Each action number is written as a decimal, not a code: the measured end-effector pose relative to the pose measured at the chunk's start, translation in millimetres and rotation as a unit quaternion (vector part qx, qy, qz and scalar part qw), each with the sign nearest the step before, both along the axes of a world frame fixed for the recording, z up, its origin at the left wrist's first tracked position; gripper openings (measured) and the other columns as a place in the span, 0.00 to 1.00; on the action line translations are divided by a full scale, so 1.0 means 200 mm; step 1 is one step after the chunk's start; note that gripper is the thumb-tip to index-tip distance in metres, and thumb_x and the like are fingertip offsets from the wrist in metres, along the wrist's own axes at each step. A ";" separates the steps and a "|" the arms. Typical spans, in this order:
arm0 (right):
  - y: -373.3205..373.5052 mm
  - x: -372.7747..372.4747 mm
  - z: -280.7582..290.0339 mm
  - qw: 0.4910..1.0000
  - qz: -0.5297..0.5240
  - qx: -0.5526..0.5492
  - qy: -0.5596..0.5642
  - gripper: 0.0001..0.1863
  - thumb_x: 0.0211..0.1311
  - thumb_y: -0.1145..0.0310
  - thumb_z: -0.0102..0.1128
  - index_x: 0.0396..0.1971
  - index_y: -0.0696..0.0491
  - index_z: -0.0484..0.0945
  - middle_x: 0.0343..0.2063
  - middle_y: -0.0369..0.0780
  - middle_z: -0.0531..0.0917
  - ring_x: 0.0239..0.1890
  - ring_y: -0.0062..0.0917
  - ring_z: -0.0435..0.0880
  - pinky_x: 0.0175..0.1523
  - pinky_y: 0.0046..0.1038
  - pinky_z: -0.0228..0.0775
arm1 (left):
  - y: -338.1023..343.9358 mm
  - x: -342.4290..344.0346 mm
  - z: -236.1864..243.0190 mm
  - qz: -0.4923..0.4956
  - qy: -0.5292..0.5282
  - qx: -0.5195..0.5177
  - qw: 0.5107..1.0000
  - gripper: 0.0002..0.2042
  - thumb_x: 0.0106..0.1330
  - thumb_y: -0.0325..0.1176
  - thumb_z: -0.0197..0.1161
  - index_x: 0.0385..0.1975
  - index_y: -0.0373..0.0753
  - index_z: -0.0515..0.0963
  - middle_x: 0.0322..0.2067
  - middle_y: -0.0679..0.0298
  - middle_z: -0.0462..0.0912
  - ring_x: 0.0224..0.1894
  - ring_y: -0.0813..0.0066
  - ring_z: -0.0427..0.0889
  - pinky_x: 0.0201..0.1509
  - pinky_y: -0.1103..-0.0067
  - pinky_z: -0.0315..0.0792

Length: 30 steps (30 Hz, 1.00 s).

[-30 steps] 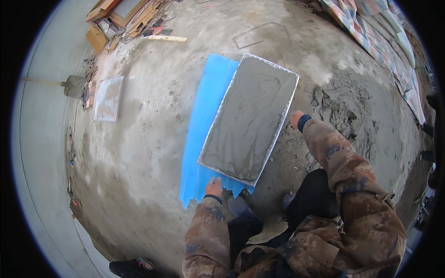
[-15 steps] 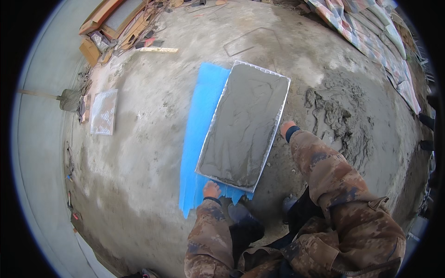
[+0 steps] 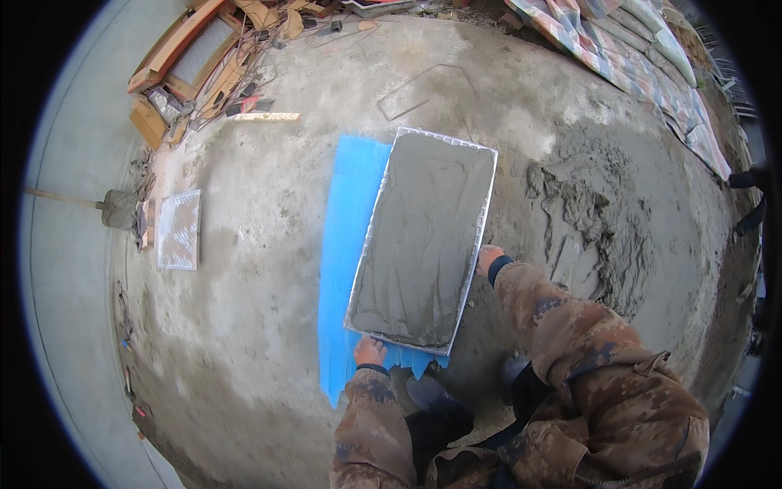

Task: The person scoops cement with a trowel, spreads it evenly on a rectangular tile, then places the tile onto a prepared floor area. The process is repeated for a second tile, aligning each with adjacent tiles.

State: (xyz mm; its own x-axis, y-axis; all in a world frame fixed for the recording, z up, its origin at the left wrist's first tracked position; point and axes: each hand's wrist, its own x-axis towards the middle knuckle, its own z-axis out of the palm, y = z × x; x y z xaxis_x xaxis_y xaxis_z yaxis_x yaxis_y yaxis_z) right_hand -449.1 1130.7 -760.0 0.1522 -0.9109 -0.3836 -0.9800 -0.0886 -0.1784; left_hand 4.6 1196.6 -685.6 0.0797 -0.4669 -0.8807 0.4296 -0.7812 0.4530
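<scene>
A rectangular tray (image 3: 490, 183) with a pale rim lies in front of me, filled to its edges with wet grey cement (image 3: 423, 236). Ripples and streaks mark the cement's surface. Beneath the tray is a blue plastic sheet (image 3: 342, 244), showing along its left side and at the near end. My left hand (image 3: 371, 350) is closed at the near rim, close to the left corner. About midway along the right side, my right hand (image 3: 489, 258) has its fingers curled at the rim. The fingertips of both hands are hidden.
A heap of wet cement (image 3: 590, 212) spreads to the right. At the left lie a clear flat panel (image 3: 178, 232) and a shovel (image 3: 120, 209). Broken wood (image 3: 216, 73) and a bent wire (image 3: 405, 112) are farther off. A striped tarp (image 3: 627, 69) covers the far right.
The view has shifted, so the tray and floor sit lower in the picture. My right hand has come slightly nearer along the tray's right side. My left hand stays at the near rim.
</scene>
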 end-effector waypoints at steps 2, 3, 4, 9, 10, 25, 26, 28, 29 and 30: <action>-0.02 0.05 0.08 1.000 -0.008 -0.008 0.010 0.16 0.42 0.56 0.69 0.25 0.54 0.83 0.31 0.42 0.84 0.40 0.38 0.84 0.47 0.36 0.78 | -0.01 -0.03 0.03 0.024 -0.019 0.020 0.999 0.21 0.75 0.42 0.48 0.58 0.32 0.69 0.55 0.50 0.75 0.49 0.59 0.78 0.44 0.64 0.74; -0.02 0.06 0.10 1.000 -0.023 -0.003 0.006 0.16 0.42 0.56 0.70 0.25 0.54 0.83 0.31 0.43 0.84 0.41 0.38 0.84 0.48 0.36 0.78 | -0.01 -0.05 0.06 0.029 -0.032 0.035 0.998 0.21 0.75 0.42 0.47 0.58 0.32 0.69 0.57 0.49 0.74 0.50 0.58 0.78 0.45 0.63 0.74; -0.03 0.07 0.12 0.999 -0.039 0.002 0.002 0.16 0.42 0.56 0.70 0.25 0.54 0.83 0.30 0.43 0.84 0.41 0.38 0.84 0.48 0.36 0.78 | -0.02 -0.06 0.09 0.030 -0.044 0.043 0.998 0.23 0.75 0.43 0.47 0.61 0.31 0.66 0.63 0.45 0.68 0.55 0.53 0.76 0.51 0.61 0.74; 0.00 0.05 0.12 0.997 -0.071 0.023 -0.020 0.20 0.42 0.55 0.72 0.31 0.55 0.83 0.34 0.46 0.85 0.42 0.39 0.84 0.49 0.37 0.78 | -0.03 -0.13 0.21 0.018 -0.053 0.061 0.997 0.30 0.76 0.47 0.45 0.70 0.31 0.55 0.68 0.41 0.60 0.68 0.44 0.64 0.65 0.55 0.67; 0.00 0.05 0.13 0.998 -0.042 0.037 -0.024 0.12 0.59 0.61 0.62 0.35 0.54 0.78 0.32 0.42 0.82 0.40 0.38 0.83 0.48 0.38 0.77 | -0.03 -0.13 0.22 0.017 -0.051 0.061 0.997 0.31 0.76 0.47 0.45 0.70 0.31 0.54 0.69 0.41 0.59 0.69 0.44 0.64 0.66 0.55 0.67; -0.03 0.17 0.49 0.499 -0.633 0.146 -0.573 0.14 0.72 0.67 0.43 0.47 0.57 0.74 0.39 0.46 0.82 0.41 0.40 0.84 0.45 0.43 0.78 | 0.04 -0.10 0.10 0.065 0.008 0.053 0.996 0.29 0.77 0.50 0.41 0.68 0.33 0.62 0.67 0.50 0.66 0.67 0.52 0.67 0.69 0.58 0.62; -0.03 0.18 0.53 0.518 -0.615 0.143 -0.577 0.14 0.71 0.67 0.44 0.47 0.58 0.74 0.39 0.46 0.82 0.40 0.40 0.84 0.45 0.43 0.78 | 0.04 -0.11 0.09 0.070 0.010 0.055 0.996 0.29 0.77 0.51 0.40 0.68 0.33 0.62 0.67 0.51 0.66 0.67 0.53 0.67 0.69 0.58 0.62; -0.03 0.19 0.59 0.516 -0.617 0.149 -0.576 0.14 0.71 0.67 0.45 0.48 0.58 0.75 0.38 0.45 0.82 0.39 0.38 0.85 0.44 0.41 0.79 | 0.04 -0.12 0.08 0.108 0.025 0.047 0.993 0.30 0.77 0.50 0.39 0.69 0.33 0.59 0.69 0.51 0.62 0.69 0.52 0.64 0.70 0.58 0.61; -0.03 0.20 0.62 0.530 -0.614 0.140 -0.568 0.14 0.71 0.67 0.45 0.48 0.58 0.75 0.38 0.45 0.82 0.39 0.38 0.85 0.44 0.41 0.79 | 0.03 -0.13 0.08 0.124 0.029 0.043 0.991 0.30 0.77 0.49 0.39 0.70 0.33 0.57 0.70 0.51 0.60 0.69 0.51 0.62 0.70 0.57 0.61; -0.04 0.21 0.64 0.535 -0.615 0.136 -0.563 0.14 0.71 0.67 0.45 0.48 0.58 0.75 0.37 0.44 0.82 0.39 0.37 0.85 0.44 0.41 0.79 | 0.03 -0.13 0.08 0.135 0.034 0.042 0.989 0.30 0.77 0.50 0.38 0.70 0.34 0.57 0.70 0.52 0.59 0.70 0.52 0.62 0.70 0.57 0.61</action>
